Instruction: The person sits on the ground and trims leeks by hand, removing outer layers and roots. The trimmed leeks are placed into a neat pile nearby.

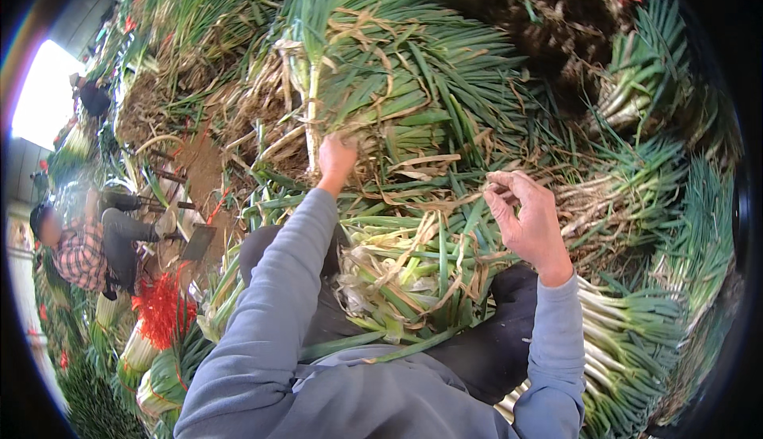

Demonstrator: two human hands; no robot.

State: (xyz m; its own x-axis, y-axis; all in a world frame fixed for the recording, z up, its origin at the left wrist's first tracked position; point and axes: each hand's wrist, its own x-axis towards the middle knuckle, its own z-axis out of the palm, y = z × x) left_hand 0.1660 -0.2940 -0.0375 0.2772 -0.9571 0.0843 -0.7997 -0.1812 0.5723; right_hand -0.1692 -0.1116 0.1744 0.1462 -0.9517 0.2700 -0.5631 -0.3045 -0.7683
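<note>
My left hand (338,156) is curled at the base of an upright green onion (313,105) with a white stem; whether its fingers grip the stem is unclear. Behind it spreads a big heap of green onions (429,69) with dry brown leaves. To the right, my right hand (524,218) is raised with bent fingers, thumb near the fingertips, close to a dry leaf strip; I cannot tell if it pinches that strip. A pile of stripped leaves and pale peelings (405,272) lies in my lap, between my dark-trousered legs.
Cleaned white-stemmed onions (614,332) lie in a row at my right. Unpeeled bunches (626,87) stand farther right. At left sit red ties (161,311), bound bundles (158,382) and a metal-framed stand (199,242). A person in a checked shirt (80,254) sits beyond; another person (92,96) is farther off.
</note>
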